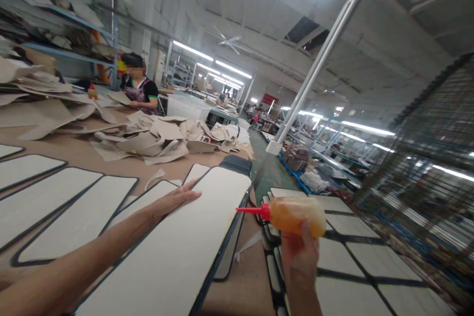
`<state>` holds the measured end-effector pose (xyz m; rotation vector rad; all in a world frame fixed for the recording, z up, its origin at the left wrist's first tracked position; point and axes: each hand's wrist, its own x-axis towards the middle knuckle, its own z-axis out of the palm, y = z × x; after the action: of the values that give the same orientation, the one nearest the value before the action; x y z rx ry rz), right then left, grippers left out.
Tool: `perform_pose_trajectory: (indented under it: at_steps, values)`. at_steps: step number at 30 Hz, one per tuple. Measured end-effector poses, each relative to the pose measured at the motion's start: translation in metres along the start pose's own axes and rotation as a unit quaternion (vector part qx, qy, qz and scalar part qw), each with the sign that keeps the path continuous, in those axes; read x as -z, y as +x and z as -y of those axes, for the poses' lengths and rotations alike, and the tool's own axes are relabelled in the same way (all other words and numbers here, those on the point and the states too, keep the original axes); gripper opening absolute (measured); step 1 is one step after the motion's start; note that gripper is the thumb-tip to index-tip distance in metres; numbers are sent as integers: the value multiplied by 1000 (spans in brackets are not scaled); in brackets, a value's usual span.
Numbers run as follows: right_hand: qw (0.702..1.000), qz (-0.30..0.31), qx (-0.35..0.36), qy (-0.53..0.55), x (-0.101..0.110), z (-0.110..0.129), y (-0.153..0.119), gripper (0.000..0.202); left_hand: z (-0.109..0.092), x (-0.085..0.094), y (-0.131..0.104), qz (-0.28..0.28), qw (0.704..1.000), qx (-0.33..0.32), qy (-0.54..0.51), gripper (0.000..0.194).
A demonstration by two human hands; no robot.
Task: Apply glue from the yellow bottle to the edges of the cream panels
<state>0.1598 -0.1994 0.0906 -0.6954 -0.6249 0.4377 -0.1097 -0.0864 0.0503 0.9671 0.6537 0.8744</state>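
My right hand (301, 252) is wrapped round a squeeze bottle (296, 215) of amber liquid. The bottle lies sideways in the air, and its red nozzle points left at the dark right edge of a long white panel (177, 242). That panel has rounded corners and a dark border, and it seems to top a stack. Fingers stretched out, my left hand (183, 197) rests flat on the panel's left side near its far end. More white panels with dark edges (77, 217) lie to the left. A bundle of dark strips (236, 164) sits behind the panel's far end.
Beige cut pieces (159, 136) are heaped across the brown tabletop (244, 276). At the table's far left a co-worker (140, 89) handles a beige piece. White pads on dark backing (370, 247) spread out on the right. A slanted pole (314, 69) rises beyond the table.
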Motion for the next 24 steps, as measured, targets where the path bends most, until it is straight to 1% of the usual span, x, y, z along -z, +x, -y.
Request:
perform_pose_trajectory:
  at_steps: [3,7,10,13,16,19,22,24]
  values:
    - [1000,-12,0,5,2,2,-2,38,-1,2,0,3,1000,5,1,93]
    - [1000,-10,-1,5,0,3,-4,43,-2,-2,-2,-14,1000,6,-16,90]
    - [1000,-8,-8,-5,2,-3,-5,41,-1,-5,-3,-22,999,7,-26,86]
    - [1000,-13,-21,-14,9,-10,-10,41,1,-4,-2,-24,999,7,-29,81]
    - [998,-17,-54,-17,20,-17,-20,45,3,1,0,-34,999,9,-34,76]
    - [996,-23,-88,-21,33,-21,-39,50,4,8,5,-55,998,5,-34,70]
    - [988,-7,-150,-36,51,-18,-61,58,4,17,10,-81,997,3,-18,68]
    - [981,6,-193,-36,63,-11,-69,62,2,21,12,-101,995,-1,-2,69]
